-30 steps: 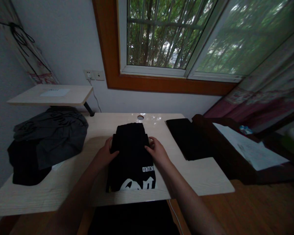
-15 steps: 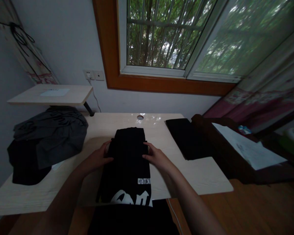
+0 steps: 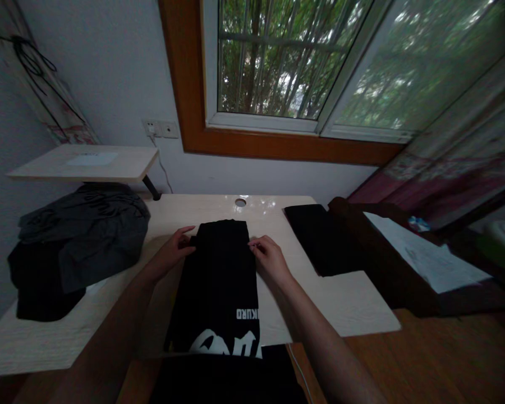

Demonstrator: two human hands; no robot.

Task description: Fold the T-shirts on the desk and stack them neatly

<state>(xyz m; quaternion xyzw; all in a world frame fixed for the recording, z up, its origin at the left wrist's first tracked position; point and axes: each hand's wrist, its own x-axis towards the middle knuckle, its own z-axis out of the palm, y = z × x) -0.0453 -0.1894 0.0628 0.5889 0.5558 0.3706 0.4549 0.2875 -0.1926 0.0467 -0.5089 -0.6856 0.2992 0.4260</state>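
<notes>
A black T-shirt (image 3: 223,269), folded into a long narrow strip, lies flat on the pale wooden desk (image 3: 328,303). White lettering shows upside down near its close end, at the desk's front edge. My left hand (image 3: 177,247) is at the shirt's upper left edge, index finger stretched out and thumb apart, its fingertips by the cloth. On the opposite edge my right hand (image 3: 269,257) has thumb and forefinger pinched together at the shirt's upper right side; the bit of cloth between them is barely visible.
Crumpled dark grey and black clothes (image 3: 88,235) are heaped at the left, beneath a raised shelf (image 3: 126,168) with a paper on it. To the right lies a folded black garment (image 3: 320,235), beside a dark brown surface bearing a white sheet (image 3: 421,252). A window is behind.
My left hand has loosened and its index finger has stretched forward. The right hand has moved slightly up along the edge and closed into a pinch. The shirt has stayed nearly still.
</notes>
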